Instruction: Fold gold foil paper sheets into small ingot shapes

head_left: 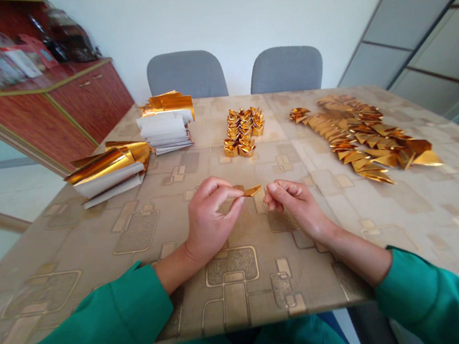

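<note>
Between thumb and fingers my left hand (216, 212) pinches a small folded piece of gold foil paper (253, 191), its pointed end turned to the right. Close beside that tip is my right hand (293, 202), its thumb pressed against curled fingers; whether anything sits in that pinch is hidden. Beyond the hands stands a cluster of folded gold paper ingots (243, 129). To the right, many folded gold paper pieces (358, 134) lie in overlapping rows.
Stacked gold-and-white paper sheets (166, 129) and a curled bundle of gold paper (109, 170) lie at the left of the patterned tablecloth (234, 287). Two grey chairs (185, 74) stand behind the table. A wooden cabinet (88, 107) holds bottles at the far left.
</note>
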